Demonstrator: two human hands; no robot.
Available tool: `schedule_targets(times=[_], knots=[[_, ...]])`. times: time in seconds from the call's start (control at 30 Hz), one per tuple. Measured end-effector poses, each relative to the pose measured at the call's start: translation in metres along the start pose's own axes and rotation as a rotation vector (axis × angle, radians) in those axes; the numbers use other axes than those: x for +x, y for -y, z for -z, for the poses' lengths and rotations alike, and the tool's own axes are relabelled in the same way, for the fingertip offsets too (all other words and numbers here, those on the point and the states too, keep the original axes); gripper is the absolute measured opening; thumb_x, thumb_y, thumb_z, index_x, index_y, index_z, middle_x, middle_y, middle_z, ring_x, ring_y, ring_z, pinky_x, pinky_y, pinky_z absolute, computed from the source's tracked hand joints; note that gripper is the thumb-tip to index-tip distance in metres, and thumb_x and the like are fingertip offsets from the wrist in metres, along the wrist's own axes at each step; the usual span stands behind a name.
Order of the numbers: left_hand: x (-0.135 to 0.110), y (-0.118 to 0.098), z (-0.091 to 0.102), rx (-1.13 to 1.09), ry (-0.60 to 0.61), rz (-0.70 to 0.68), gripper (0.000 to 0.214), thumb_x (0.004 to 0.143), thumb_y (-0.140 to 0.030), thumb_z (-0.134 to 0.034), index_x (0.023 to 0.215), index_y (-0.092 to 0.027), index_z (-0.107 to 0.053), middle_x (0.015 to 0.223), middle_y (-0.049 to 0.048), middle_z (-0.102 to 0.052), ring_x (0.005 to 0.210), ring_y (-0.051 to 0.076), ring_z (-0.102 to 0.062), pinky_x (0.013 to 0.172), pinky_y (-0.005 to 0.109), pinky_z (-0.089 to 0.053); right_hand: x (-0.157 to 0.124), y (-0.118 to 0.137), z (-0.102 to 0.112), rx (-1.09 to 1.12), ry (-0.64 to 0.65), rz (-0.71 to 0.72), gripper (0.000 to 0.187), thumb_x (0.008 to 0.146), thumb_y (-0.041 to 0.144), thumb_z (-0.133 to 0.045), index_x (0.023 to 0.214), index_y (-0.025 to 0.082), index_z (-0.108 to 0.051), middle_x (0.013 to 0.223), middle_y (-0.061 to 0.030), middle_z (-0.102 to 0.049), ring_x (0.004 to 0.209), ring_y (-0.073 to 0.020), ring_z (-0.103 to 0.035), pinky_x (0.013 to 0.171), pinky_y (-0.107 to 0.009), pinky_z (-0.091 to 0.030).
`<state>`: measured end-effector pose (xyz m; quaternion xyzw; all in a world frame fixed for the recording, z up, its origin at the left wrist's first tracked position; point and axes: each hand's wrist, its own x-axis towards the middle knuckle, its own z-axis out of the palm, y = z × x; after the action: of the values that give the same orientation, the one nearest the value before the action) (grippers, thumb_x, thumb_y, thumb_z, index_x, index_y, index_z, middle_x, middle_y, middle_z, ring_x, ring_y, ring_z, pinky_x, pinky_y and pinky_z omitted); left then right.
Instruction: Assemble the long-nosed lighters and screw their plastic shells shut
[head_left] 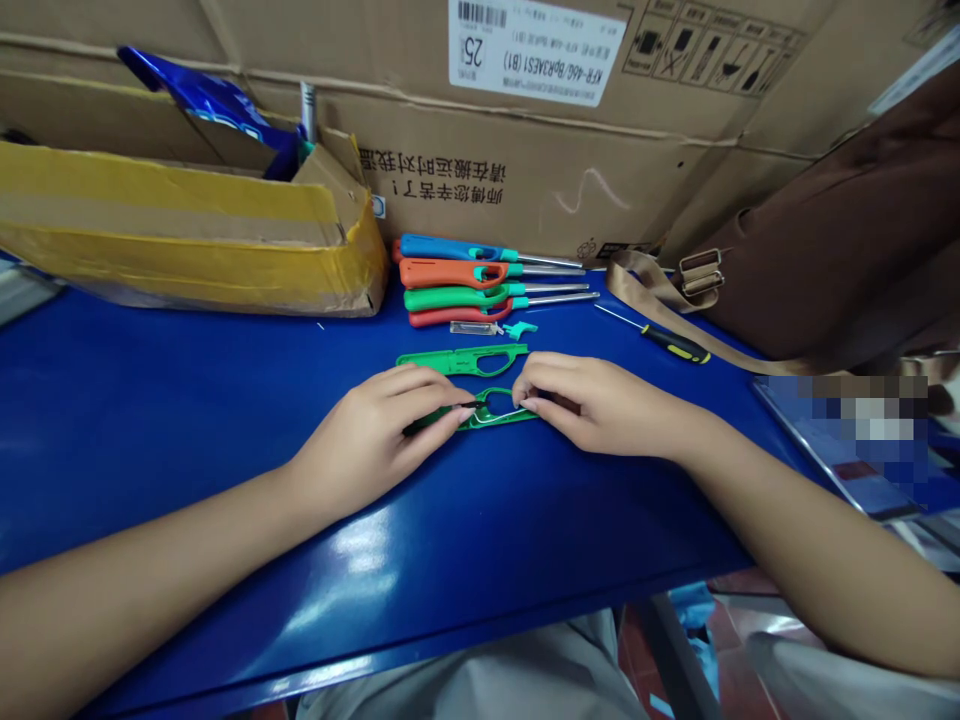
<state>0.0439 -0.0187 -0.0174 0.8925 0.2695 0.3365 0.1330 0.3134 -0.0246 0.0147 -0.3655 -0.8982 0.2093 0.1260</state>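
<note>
A green lighter half-shell [504, 394] lies on the blue table between my hands, with a thin white wire [495, 416] running along it. My left hand [382, 420] covers its handle end, thumb and fingers pinched on a small black part [474, 404]. At the other end, my right hand [585, 400] pinches the wire near the shell's tip. Just beyond lies the matching green half-shell [457, 361]. Past that are a clear fuel tank [474, 327] and a loose turquoise trigger [520, 330].
Several assembled lighters [450, 272] lie in a row before a large cardboard box [540, 150]. A taped carton [187, 240] stands at left. To the right are a screwdriver [675, 345], a strap [645, 285], a brown bag [825, 230] and a partly blurred flat object [817, 440].
</note>
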Motion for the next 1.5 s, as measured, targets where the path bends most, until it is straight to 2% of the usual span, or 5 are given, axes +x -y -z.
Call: schedule_targets(times=[0.2,0.43,0.7,0.97,1.5], knots=[[0.0002,0.0013,-0.0011,0.006,-0.003,0.002,0.017,0.1,-0.025,-0.06,0.109,-0.019,-0.073,0.101,0.0049,-0.075,0.094,0.018,-0.071,0.088,0.031,-0.057,-0.0015,-0.0008,0.0001,0.047,-0.009,0.01,0.009,0.095,0.017,-0.056,0.102,0.02,-0.063,0.098,-0.0036,-0.063,0.077,-0.0137,-0.054,0.069,-0.026,-0.041],[0.0002,0.0016,0.0005,0.006,0.002,-0.025,0.017,0.098,-0.019,-0.061,0.104,-0.016,-0.076,0.099,0.0053,-0.073,0.089,0.015,-0.071,0.083,0.026,-0.057,0.0015,-0.0007,-0.0011,0.073,-0.009,-0.017,0.006,0.096,0.019,-0.059,0.096,0.018,-0.065,0.096,-0.003,-0.063,0.074,-0.012,-0.052,0.069,-0.025,-0.04],[0.0001,-0.001,-0.0018,0.002,-0.008,0.051,0.019,0.095,-0.019,-0.065,0.11,-0.013,-0.076,0.101,0.0064,-0.072,0.088,0.015,-0.07,0.082,0.024,-0.057,0.0023,0.0013,-0.0027,0.039,-0.02,-0.081,0.007,0.096,0.023,-0.06,0.094,0.019,-0.066,0.093,-0.0024,-0.065,0.072,-0.012,-0.052,0.067,-0.026,-0.038],[-0.0004,0.0004,-0.0012,-0.022,-0.024,0.05,0.014,0.095,-0.017,-0.066,0.103,-0.014,-0.077,0.097,0.005,-0.073,0.087,0.014,-0.071,0.083,0.023,-0.056,0.004,0.0034,-0.005,0.023,-0.084,-0.1,0.008,0.094,0.021,-0.063,0.087,0.018,-0.066,0.079,0.0013,-0.06,0.062,-0.0097,-0.045,0.064,-0.025,-0.035],[0.0002,-0.0004,-0.0038,0.01,-0.023,0.106,0.012,0.096,-0.019,-0.064,0.102,-0.015,-0.074,0.097,0.0046,-0.071,0.087,0.015,-0.068,0.08,0.026,-0.055,0.0048,0.0012,-0.0095,0.059,-0.097,-0.039,0.009,0.096,0.023,-0.063,0.089,0.018,-0.064,0.085,0.0003,-0.063,0.067,-0.01,-0.048,0.065,-0.025,-0.036]])
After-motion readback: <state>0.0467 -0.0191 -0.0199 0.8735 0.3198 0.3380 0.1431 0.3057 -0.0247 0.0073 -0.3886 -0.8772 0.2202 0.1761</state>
